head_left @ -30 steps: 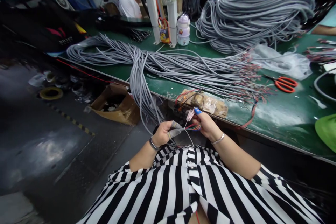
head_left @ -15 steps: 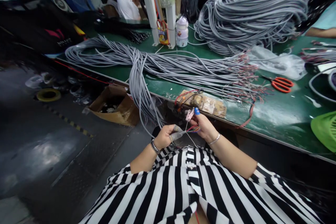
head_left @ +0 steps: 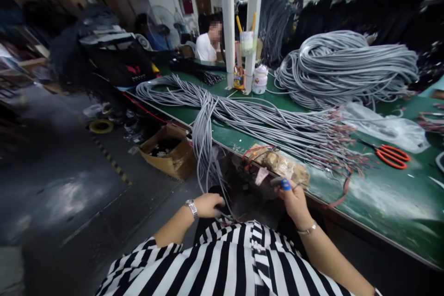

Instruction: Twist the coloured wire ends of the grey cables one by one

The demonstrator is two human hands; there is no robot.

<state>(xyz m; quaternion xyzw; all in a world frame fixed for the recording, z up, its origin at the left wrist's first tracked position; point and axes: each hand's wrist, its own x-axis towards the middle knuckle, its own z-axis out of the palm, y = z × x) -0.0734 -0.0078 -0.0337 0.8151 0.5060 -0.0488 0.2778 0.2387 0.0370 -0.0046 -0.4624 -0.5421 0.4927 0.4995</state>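
My left hand (head_left: 207, 204) is curled shut low over my lap, where a grey cable (head_left: 204, 148) hangs down from the bench to it. My right hand (head_left: 294, 198) is raised at the bench edge, a blue cap on one fingertip. It pinches the cable's thin coloured wires, which end in a small pale connector (head_left: 261, 175). Just behind the connector lies a taped cardboard block (head_left: 282, 166) with red wires on it. The exact grip of my left fingers is hidden.
The green bench (head_left: 381, 203) carries a long bundle of grey cables (head_left: 277, 125), a big coil (head_left: 347, 64), orange scissors (head_left: 391, 155) and a plastic bag (head_left: 388, 125). A cardboard box (head_left: 169, 148) sits on the floor. A person in white (head_left: 206, 46) sits at the far end.
The view has tilted up. My hands have moved apart: the left dropped toward my lap, the right rose to the bench edge with the wires.
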